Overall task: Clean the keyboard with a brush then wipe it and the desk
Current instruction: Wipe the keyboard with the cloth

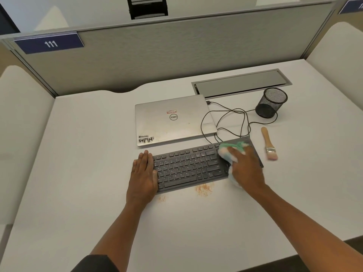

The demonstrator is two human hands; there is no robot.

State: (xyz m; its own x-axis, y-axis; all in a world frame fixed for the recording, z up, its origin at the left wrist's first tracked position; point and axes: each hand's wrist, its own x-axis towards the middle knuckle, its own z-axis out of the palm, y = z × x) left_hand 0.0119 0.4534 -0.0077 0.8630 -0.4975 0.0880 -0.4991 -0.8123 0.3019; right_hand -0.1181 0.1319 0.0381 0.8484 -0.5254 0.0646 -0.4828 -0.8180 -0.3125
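While a white desk (78,154) fills most of the view beneath a grey partition (176,55) carrying a blue plate numbered 111 (50,43), a person works on a dark keyboard (188,165) lying near the desk's middle, just in front of a closed silver laptop (172,120). Behind the laptop a long metal cable hatch (241,83) is set into the surface, and a thin black cable (225,122) loops from the laptop's right side across the desk toward the keyboard. A black mesh pen cup (272,103) stands upright at the far right. The left hand (144,177) lies flat with straight fingers over the keyboard's left end, holding nothing. The right hand (245,167) presses a crumpled white and green cloth (227,154) onto the keyboard's right end, fingers curled over it. A wooden-handled brush (269,144) lies apart on the desk, just right of the keyboard, bristles toward the person. Orange-brown crumbs (204,190) speckle the desk along the keyboard's near edge
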